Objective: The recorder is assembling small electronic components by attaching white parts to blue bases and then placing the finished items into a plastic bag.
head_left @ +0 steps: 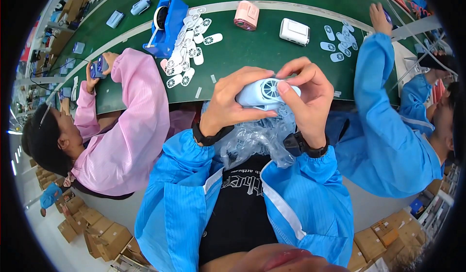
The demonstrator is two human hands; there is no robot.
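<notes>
Left hand (224,97): gripping the pale blue fan (248,95), probably steadying it.
Right hand (312,90): closed about the fan's right end, thumb on its face, seemingly pressing there.
Fan: held between both hands near the counter's (233,48) near edge; smooth, rounded, with a dark-spoked round grille.
Loose covers (190,41): heaped on the counter, likely for easy reach.

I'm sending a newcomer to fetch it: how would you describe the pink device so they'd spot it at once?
Look across the green worktop, past the wearer's left hand. Between the blue tape dispenser on the left and the white device on the right sits the rounded, boxy pink device. Its pink casing sets it apart from both.
</notes>
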